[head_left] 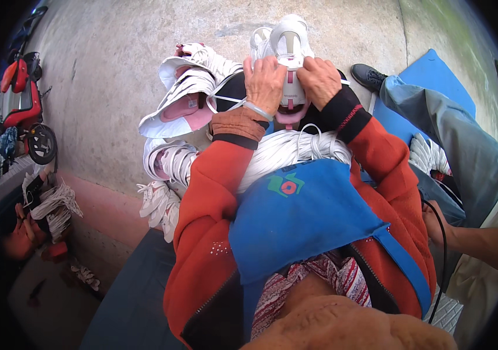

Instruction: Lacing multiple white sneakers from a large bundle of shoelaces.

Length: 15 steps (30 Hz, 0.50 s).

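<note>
While I followed the work from far off through the head camera, the wearer's two bare hands were at a white-and-pink shoe (pixel 291 90), which lay toe outward beyond the far edge of the lap, near its middle; the left hand (pixel 263 86) was bent over the shoe's left side and the right hand (pixel 320 81) over its right side, both grips narrow, fingers curled and thumbs close to the lacing; I could not tell whether either one pinched a lace, since the knuckles hid the fingertips; a white strand (pixel 225 99) ran beside the left wrist; a second white shoe (pixel 260 42) stood just left of the first one's toe; nearer the wearer, a thick bundle of white laces (pixel 295 153) lay against the top edge of a blue apron (pixel 301 216); off the lap's left edge I saw a stack of white-and-pink shoe parts (pixel 182 96), with white shoes (pixel 161 207) below them; along the left edge of the concrete floor (pixel 114 70) stood a red scooter (pixel 24 108); to the right were a co-worker's grey trouser leg (pixel 435 108), a dark shoe (pixel 368 77) and a bare forearm (pixel 488 245).
</note>
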Available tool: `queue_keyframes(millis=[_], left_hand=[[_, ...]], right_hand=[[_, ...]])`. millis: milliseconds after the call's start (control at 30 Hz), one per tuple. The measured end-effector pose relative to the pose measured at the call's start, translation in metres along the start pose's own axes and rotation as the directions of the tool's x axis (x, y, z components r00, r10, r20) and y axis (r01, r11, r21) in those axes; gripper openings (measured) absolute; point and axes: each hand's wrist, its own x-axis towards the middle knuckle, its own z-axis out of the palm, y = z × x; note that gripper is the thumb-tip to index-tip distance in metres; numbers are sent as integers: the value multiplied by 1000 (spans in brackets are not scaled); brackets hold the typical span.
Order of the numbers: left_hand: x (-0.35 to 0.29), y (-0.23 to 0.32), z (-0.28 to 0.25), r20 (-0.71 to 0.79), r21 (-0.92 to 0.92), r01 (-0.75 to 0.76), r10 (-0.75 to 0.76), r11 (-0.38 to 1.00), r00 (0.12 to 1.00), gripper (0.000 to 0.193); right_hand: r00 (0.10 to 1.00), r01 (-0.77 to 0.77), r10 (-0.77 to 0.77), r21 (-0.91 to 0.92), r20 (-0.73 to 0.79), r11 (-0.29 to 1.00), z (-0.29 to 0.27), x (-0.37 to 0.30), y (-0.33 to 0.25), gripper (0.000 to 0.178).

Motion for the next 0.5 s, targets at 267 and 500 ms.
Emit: queue_keyframes(millis=[267, 500], left_hand=[[-11, 45, -49, -58, -713, 171, -301, 680, 952, 10], [-31, 71, -58, 500, -865, 434, -350, -253, 792, 27]], right_hand=[[886, -116, 443, 991, 136, -71, -25, -6, -3, 9], [862, -256, 272, 829, 429, -496, -23, -18, 5, 21]])
